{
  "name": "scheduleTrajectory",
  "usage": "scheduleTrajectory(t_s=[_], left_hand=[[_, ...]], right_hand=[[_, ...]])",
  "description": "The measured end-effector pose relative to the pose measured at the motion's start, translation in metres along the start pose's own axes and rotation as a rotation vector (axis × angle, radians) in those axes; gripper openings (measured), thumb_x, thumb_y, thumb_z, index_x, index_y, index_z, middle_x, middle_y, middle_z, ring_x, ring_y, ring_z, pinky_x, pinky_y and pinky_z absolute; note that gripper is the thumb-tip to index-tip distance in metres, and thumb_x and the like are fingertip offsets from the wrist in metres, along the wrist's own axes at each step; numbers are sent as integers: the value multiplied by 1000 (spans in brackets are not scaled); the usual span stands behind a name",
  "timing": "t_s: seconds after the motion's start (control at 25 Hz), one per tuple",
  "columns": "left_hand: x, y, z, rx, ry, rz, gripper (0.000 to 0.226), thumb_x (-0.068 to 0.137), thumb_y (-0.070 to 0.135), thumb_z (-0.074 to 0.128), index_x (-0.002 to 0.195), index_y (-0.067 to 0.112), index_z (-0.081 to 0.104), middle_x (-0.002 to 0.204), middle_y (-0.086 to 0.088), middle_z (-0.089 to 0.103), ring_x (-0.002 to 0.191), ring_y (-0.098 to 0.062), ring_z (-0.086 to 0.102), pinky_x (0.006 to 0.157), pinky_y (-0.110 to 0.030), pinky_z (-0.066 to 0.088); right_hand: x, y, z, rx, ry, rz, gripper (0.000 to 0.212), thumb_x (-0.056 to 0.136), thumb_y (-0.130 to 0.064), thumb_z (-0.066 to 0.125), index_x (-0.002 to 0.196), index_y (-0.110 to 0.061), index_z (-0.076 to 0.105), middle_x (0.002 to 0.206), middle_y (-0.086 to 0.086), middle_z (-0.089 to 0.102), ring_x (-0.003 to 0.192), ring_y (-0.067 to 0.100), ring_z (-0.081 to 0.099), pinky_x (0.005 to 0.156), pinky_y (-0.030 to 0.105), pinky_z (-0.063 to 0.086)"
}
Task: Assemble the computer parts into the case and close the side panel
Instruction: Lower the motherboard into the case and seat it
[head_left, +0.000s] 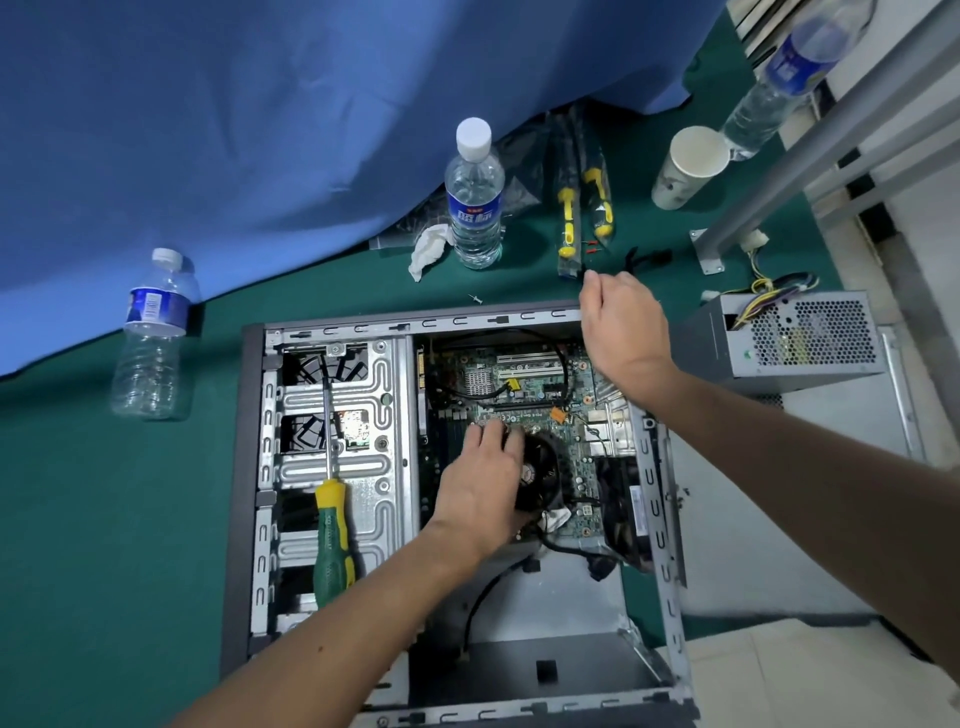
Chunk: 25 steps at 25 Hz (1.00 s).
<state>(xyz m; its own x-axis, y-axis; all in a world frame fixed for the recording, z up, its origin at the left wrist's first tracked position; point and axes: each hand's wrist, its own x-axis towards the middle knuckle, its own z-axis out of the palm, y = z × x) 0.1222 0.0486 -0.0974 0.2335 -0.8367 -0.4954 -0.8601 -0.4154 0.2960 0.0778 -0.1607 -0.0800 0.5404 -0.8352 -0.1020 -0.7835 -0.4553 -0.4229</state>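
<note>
The open computer case (249, 467) lies flat on the green table, its motherboard (524, 384) exposed. My left hand (480, 478) rests on the black round CPU cooler fan (540, 478), fingers spread over its left side. My right hand (618, 327) hovers over the case's far right corner with fingers curled; I cannot make out anything held in it. A green and yellow screwdriver (332, 519) lies on the silver drive cage (374, 415). The grey power supply (800, 338) with its coloured wires sits outside the case, to the right.
Water bottles stand at the left (150, 338), behind the case (474, 197) and at the far right (784, 78). A paper cup (685, 166), packaged yellow screwdrivers (582, 208), a crumpled tissue (428, 247), a loose screw (475, 299) and blue cloth (260, 130) lie behind the case.
</note>
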Motion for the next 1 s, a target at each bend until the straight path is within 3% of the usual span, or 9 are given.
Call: scheduleTrajectory(t_s=[0.28, 0.44, 0.6, 0.8, 0.88, 1.0], left_hand=[[0, 13, 7, 155, -7, 0, 84, 83, 32, 73, 146, 1, 27, 137, -12, 37, 125, -31, 32, 105, -33, 37], [1, 5, 5, 248, -9, 89, 91, 88, 37, 68, 151, -3, 17, 146, -16, 34, 129, -34, 30, 113, -39, 29], [3, 1, -2, 86, -22, 44, 100, 85, 37, 73, 155, 3, 9, 145, -12, 32, 134, -33, 25, 109, -36, 40], [-6, 5, 2, 150, -4, 74, 103, 89, 29, 70, 154, 0, -5, 156, -14, 21, 137, -33, 23, 115, -35, 29], [-9, 4, 0, 98, -12, 55, 105, 85, 21, 74, 155, 4, -2, 158, -10, 15, 138, -30, 24, 110, -33, 39], [-8, 2, -7, 70, 8, 48, 95, 83, 18, 75, 155, 6, 13, 146, -9, 29, 128, -26, 31, 104, -30, 44]], right_hand=[[-1, 0, 0, 0, 3, -6, 44, 107, -29, 25, 80, -10, 54, 87, 13, 53, 84, 32, 52, 75, 38, 39], [-1, 0, 1, -6, -4, 3, 43, 107, -30, 23, 80, -12, 52, 87, 8, 48, 87, 32, 52, 73, 34, 34], [0, 0, 0, -1, 2, 9, 42, 107, -31, 24, 80, -13, 51, 87, 8, 48, 88, 32, 52, 73, 34, 33], [-2, -1, 0, 3, 4, 10, 42, 107, -31, 24, 78, -13, 48, 86, 9, 49, 84, 28, 49, 75, 35, 35], [-2, 0, 0, 9, 4, 17, 42, 107, -31, 24, 77, -13, 48, 86, 9, 49, 83, 27, 48, 75, 35, 35], [-1, 0, 1, 1, 8, 24, 43, 107, -31, 24, 76, -13, 48, 85, 8, 49, 81, 26, 46, 73, 33, 33]])
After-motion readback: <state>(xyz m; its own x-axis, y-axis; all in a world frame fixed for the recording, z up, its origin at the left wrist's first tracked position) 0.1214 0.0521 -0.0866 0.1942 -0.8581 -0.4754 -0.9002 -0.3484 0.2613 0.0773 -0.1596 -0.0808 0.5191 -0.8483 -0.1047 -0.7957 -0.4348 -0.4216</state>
